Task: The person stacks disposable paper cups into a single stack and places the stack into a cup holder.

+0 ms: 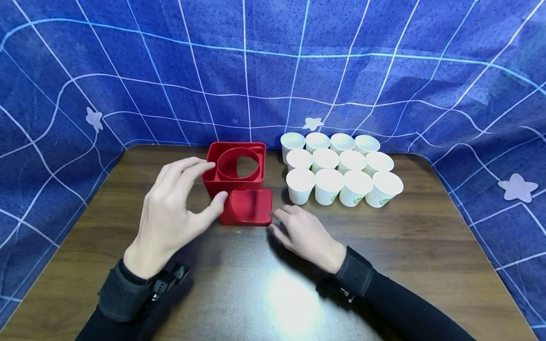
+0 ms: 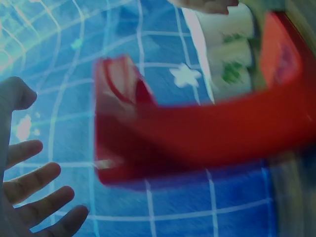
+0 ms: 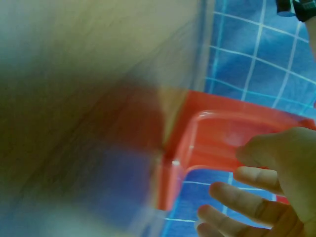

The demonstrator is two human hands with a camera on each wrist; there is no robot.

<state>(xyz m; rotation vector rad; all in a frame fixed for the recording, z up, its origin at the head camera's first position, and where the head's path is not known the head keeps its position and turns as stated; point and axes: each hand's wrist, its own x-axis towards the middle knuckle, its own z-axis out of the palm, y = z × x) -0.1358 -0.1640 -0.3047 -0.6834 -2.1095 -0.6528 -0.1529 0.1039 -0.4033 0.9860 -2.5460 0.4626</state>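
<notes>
Here the left hand [image 1: 170,213] is spread wide, its thumb tip touching the red square plastic cup holder [image 1: 236,177] and its fingers arched over the near left corner. The right hand [image 1: 307,237] lies low on the dark brown wooden table [image 1: 426,246], fingers loose and nearly straight, tips just beside the holder's flat red lid flap [image 1: 249,207]. The holder sits near the table's back edge. Twelve white paper cups [image 1: 341,168] stand in rows beside it. A blue cloth with white lines and stars [image 1: 341,61] hangs behind.
</notes>
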